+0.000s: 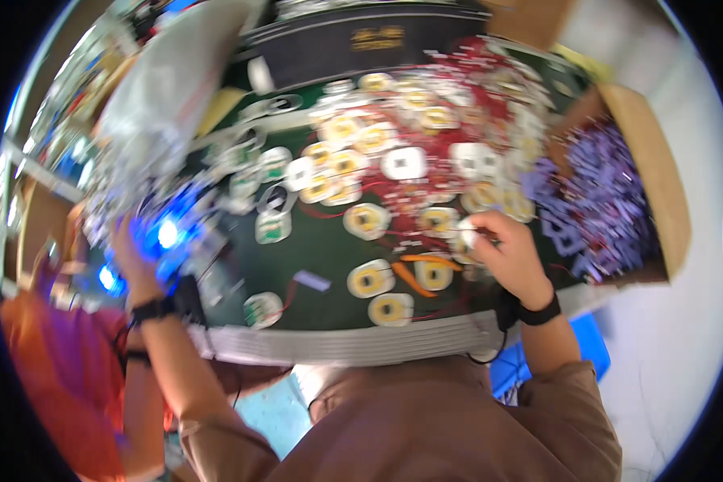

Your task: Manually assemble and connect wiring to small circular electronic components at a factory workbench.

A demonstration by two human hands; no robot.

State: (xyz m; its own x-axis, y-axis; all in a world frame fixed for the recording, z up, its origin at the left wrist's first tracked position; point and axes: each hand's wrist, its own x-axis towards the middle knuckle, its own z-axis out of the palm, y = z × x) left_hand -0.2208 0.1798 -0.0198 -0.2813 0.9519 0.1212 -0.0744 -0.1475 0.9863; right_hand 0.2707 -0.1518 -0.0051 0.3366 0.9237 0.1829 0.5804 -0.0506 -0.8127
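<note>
My right hand [508, 255] pinches a small white piece [467, 231] above the right part of the green work surface [313, 249]. Just in front of it lies a tool with orange handles [414, 277], beside a white rounded part with a yellow ring [369, 279]. My left hand [134, 261] reaches far left, next to a bright blue light [167, 233] among clear plastic-looking pieces. Its fingers are smeared by motion and glare, so I cannot make out a grip. Between the hands lie a purple strip [312, 280] and a white part with a green board [263, 309].
Many similar white parts with red wires [426, 161] are heaped toward the back. A cardboard box [647, 177] at right holds purple strips [594, 209]. A black box [369, 44] stands behind, a plastic bag [177, 80] back left. Another person's orange sleeve [68, 369] is at lower left.
</note>
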